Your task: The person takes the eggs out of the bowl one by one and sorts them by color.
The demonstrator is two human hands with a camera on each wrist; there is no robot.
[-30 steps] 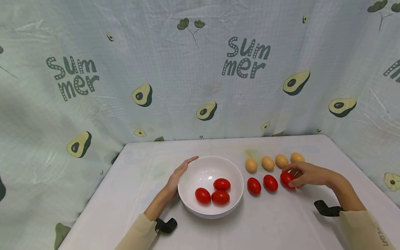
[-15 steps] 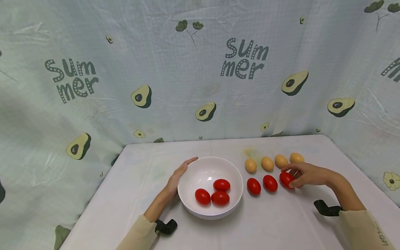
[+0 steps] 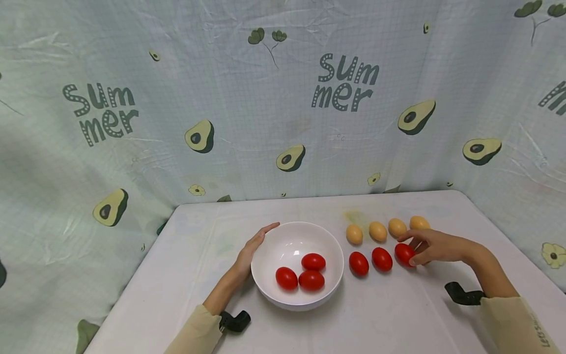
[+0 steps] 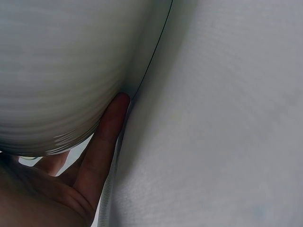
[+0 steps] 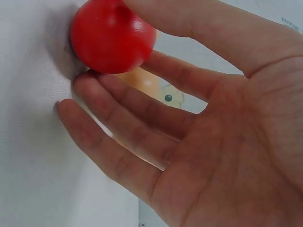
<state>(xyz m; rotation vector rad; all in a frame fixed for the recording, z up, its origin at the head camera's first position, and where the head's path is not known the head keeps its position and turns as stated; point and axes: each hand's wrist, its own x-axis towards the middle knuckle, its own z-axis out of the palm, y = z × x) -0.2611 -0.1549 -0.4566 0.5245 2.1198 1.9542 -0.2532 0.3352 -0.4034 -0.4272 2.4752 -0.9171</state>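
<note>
My left hand (image 3: 250, 253) rests against the left side of a white bowl (image 3: 297, 309), its fingers extended along the outer wall. In the left wrist view a straight finger (image 4: 102, 146) touches the bowl (image 4: 57, 71) low down by the table. Three red eggs (image 3: 313, 261) lie inside the bowl. On the right, my right hand (image 3: 442, 248) pinches another red egg (image 3: 404, 254) between thumb and fingers. From the right wrist, that egg (image 5: 111, 38) shows close to the tabletop, the thumb on it and the lower fingertips right at the cloth.
Two more red eggs (image 3: 382, 259) stand in a row between the bowl and my right hand. Behind them runs a row of several yellow eggs (image 3: 378, 231). A white cloth covers the table (image 3: 376, 319). A printed curtain (image 3: 247, 98) hangs behind it.
</note>
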